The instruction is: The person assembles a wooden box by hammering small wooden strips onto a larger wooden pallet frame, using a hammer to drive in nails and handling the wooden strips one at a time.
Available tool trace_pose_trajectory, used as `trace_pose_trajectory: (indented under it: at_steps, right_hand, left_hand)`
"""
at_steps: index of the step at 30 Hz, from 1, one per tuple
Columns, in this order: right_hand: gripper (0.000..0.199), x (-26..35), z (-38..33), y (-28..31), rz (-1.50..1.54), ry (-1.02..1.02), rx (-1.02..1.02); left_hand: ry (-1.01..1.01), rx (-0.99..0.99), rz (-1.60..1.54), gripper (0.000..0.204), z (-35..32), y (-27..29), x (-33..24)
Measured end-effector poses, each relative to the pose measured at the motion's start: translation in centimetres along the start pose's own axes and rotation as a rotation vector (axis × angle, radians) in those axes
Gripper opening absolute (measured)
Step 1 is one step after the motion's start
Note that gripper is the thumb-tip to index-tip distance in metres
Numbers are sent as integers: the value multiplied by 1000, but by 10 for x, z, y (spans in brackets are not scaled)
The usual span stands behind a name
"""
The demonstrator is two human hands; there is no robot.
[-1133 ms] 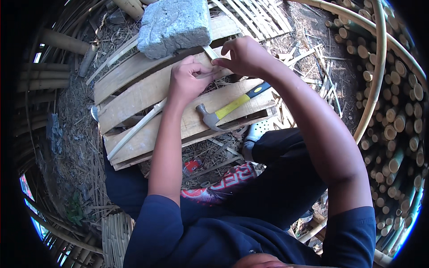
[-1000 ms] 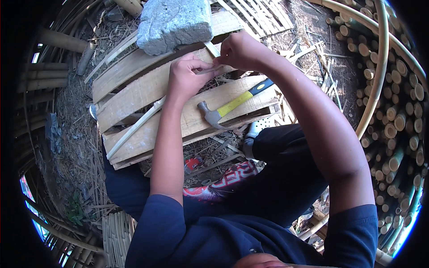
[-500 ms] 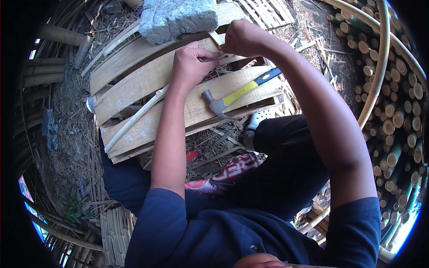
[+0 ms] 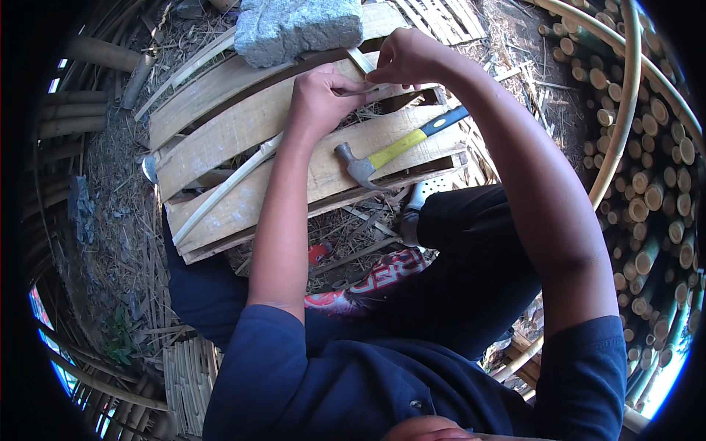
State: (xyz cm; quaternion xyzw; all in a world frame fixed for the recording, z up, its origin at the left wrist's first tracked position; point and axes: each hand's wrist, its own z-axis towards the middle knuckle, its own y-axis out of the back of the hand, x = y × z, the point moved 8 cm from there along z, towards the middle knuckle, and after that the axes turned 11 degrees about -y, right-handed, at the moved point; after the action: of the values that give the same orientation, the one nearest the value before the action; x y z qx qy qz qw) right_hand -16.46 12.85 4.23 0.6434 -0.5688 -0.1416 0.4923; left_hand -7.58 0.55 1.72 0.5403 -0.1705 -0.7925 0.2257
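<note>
A slatted wooden pallet (image 4: 220, 158) lies before me. Over it my left hand (image 4: 321, 99) is closed in a pinch on a thin bamboo strip (image 4: 220, 189), whose pale length runs back under my left forearm to the pallet's near left corner. Just right of it, my right hand (image 4: 406, 59) is also closed, its fingertips pressed together beside a second short pale strip (image 4: 359, 60). What the right fingertips grip is too small to make out. Nearer to me rests a claw hammer (image 4: 397, 149) with a yellow and black handle, untouched on the slats.
A rough grey stone block (image 4: 298, 31) weighs on the pallet's far side. Cut bamboo poles (image 4: 654, 162) are stacked at the right, behind a curved bamboo pole (image 4: 621, 125). Bamboo slats (image 4: 193, 378) lie at the lower left. Straw and splinters litter the ground.
My hands stay close together in nearly the same place, the right one turned slightly, with its fingers showing more. The whole view has shifted a little; hammer and block rest as before.
</note>
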Motion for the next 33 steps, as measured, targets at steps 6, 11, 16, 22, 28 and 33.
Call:
trace_pose_trajectory:
  at_steps: [6, 11, 16, 22, 28, 33]
  right_hand:
    - [35, -6, 2, -7, 95, -25, 94]
    - [32, -3, 1, -9, 80, 11, 56]
    - [29, 3, 1, -6, 28, 37, 46]
    - [83, -17, 21, 21, 306, -245, -109]
    - [96, 5, 42, 12, 942, -214, 120]
    - [98, -4, 73, -3, 858, -283, 91]
  left_hand:
    - [3, 2, -16, 22, 1, -1, -3]
    - [36, 14, -20, 22, 0, 0, -5]
    - [43, 18, -14, 23, 2, 1, -3]
    - [-132, -62, 10, 23, 4, 3, -9]
    - [-209, -41, 169, 57, 3, 1, -29]
    - [-267, 96, 381, 50, 3, -15, -34]
